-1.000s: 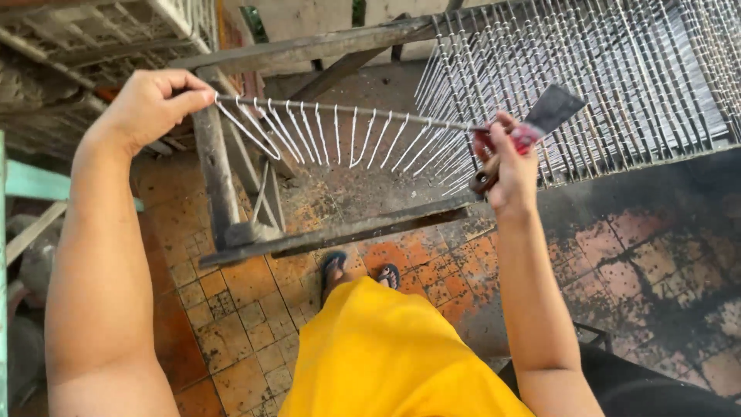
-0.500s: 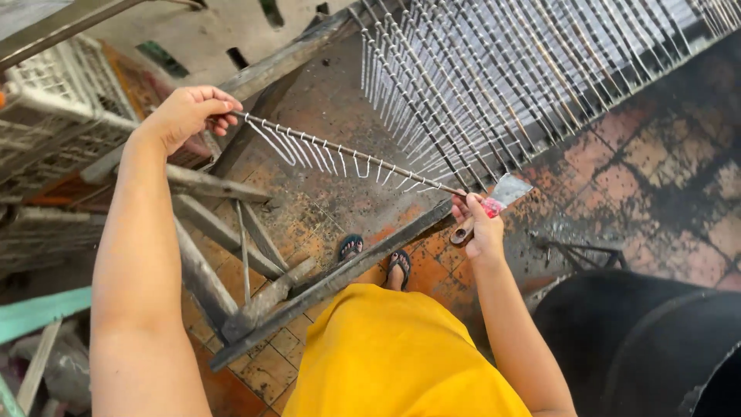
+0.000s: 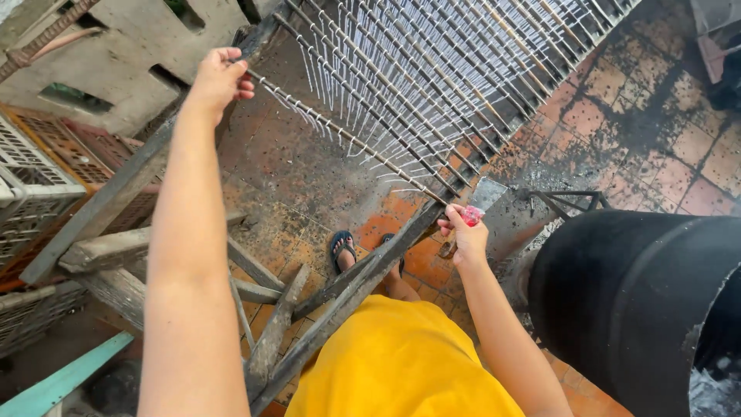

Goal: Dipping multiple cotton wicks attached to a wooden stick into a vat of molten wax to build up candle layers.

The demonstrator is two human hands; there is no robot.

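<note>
Thin metal rod hung with pale wicks point(image 3: 347, 139) now tilted, nearer rack of wick-strung rods point(image 3: 463, 69) | left hand point(image 3: 218, 77) grip closed on rod end | right hand point(image 3: 465, 235) grip closed on other end and red-handled scraper point(image 3: 480, 202)

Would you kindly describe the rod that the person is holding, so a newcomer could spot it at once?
Start at the wooden frame that carries rows of thin rods hung with pale strands. The rod is the nearest one, lying on the near side of the packed rows. Only it is gripped at both ends, by the left hand and right hand.
</note>
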